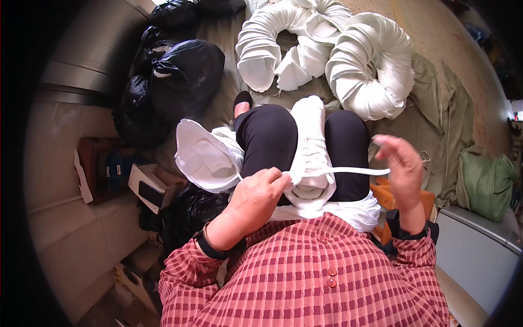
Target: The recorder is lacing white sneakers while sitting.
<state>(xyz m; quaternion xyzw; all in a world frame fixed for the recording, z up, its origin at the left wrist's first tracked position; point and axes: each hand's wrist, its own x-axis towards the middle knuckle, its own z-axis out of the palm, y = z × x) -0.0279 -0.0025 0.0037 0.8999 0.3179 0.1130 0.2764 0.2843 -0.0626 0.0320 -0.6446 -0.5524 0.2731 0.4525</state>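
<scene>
Between my knees rests a white high-top shoe upper (310, 128), its front crossed by lacing and its opening toward me. My left hand (260, 191) is closed at the near end of the lacing, pinching the white shoelace (348, 170). From there the lace runs right, nearly straight, to my right hand (402, 163), which is raised beside my right knee. Its fingers are curled and slightly blurred, and the lace end meets the palm side. Left of my left thigh lies another white shoe upper (204, 158), opening upward. A bundle of white laces (359, 212) lies across my lap.
Long curled stacks of nested white uppers (376, 65) lie on the cloth-covered floor ahead. Black plastic bags (180, 82) sit at the far left. Boxes (152, 188) stand at my left. A wooden stool (387, 199), a green bag (485, 182) and a grey-white chest (474, 245) are at my right.
</scene>
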